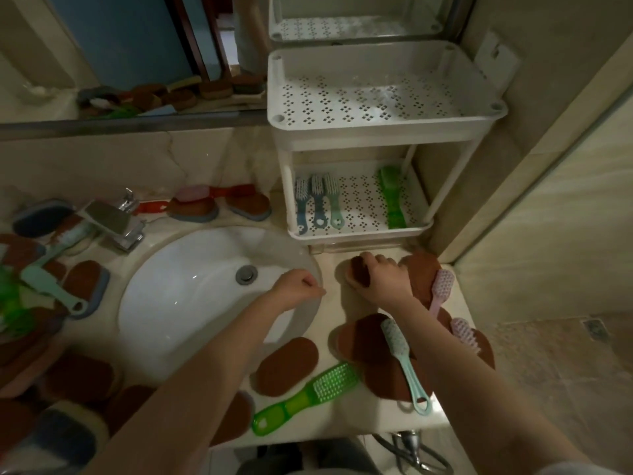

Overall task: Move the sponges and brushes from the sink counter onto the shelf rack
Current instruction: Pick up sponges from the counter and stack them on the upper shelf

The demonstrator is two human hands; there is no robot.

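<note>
My right hand point(383, 274) grips a brown sponge point(359, 275) on the counter just below the white shelf rack point(387, 114). My left hand point(298, 286) hovers over the sink's right rim in a loose fist, holding nothing. The rack's lower tier point(359, 231) holds three small brushes point(318, 204) and a green brush point(392, 197); its top tier is bare. More brown sponges point(287, 366) lie on the counter with a green brush point(308, 394), a teal brush point(404, 361) and pink brushes point(442, 289).
The white sink basin point(205, 296) takes up the middle, with a chrome faucet point(116, 221) behind it. Several sponges and brushes crowd the left counter point(51, 279) and the back ledge point(219, 204). A mirror point(120, 53) rises behind. The tiled floor lies to the right.
</note>
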